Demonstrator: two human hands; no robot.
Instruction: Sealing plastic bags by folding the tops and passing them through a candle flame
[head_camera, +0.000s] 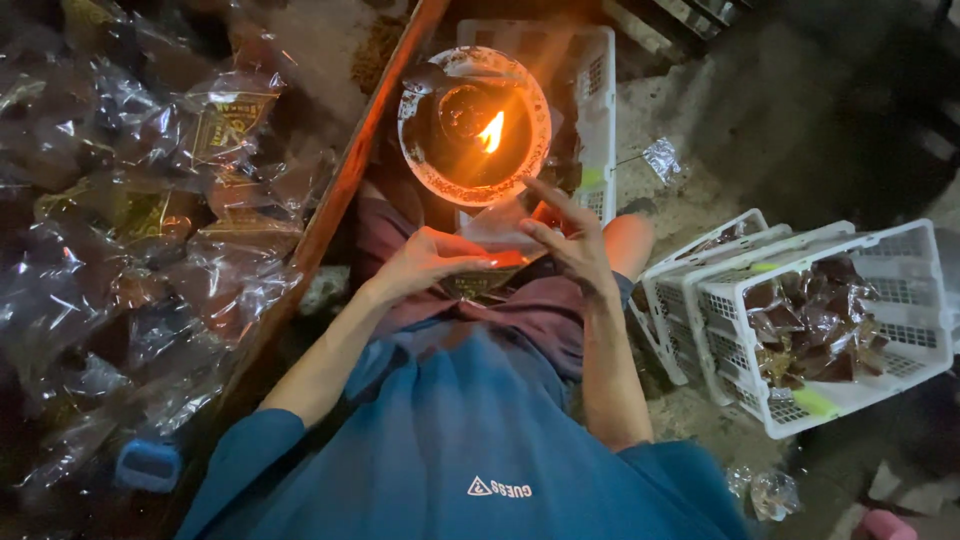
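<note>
Both my hands hold a small clear plastic packet (492, 232) in front of a round bowl lamp (474, 125) with a burning flame (492, 132). My left hand (425, 262) grips the packet's near edge from the left. My right hand (570, 240) pinches its right side, fingers partly spread, just below the lamp's rim. The packet's top edge lies close to the flame. Brown contents show at the packet's lower part (480, 285), over my lap.
A heap of filled clear packets (130, 230) lies left, beyond a wooden plank (345, 185). A white plastic basket (600, 90) stands under the lamp. Stacked white baskets (900, 330) holding brown packets (810, 325) sit right. Loose wrappers (662, 158) lie on the ground.
</note>
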